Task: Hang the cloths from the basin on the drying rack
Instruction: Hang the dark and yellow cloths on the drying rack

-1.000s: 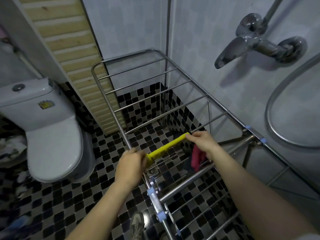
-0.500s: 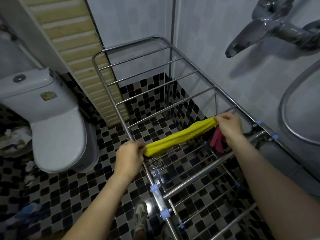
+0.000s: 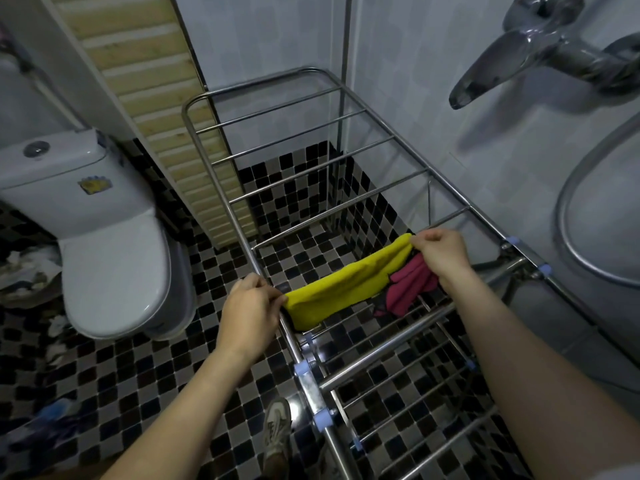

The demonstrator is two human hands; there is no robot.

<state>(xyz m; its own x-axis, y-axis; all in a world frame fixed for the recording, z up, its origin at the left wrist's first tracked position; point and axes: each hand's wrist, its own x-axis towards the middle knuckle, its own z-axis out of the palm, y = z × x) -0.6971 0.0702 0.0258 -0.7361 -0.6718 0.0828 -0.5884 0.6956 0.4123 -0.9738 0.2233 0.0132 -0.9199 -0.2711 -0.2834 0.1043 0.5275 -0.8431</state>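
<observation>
**Yellow cloth stretched over the rack, slip risk ahead**

Pinched at both ends: left hand (image 3: 251, 306) gripping one end of the yellow cloth (image 3: 341, 289), right hand (image 3: 441, 254) clenched on the other, with a pink cloth (image 3: 408, 289) bunched beneath it. Spread above a rail of the drying rack (image 3: 277, 157). Likely to slide off if draped unevenly. Toilet (image 3: 114, 258) close on the left, shower mixer (image 3: 540, 53) overhanging on the right. Basin out of sight.

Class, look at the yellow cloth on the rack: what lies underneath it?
Under the yellow cloth show checkered floor tiles and lower rack rails; the rail carrying it is covered.
</observation>
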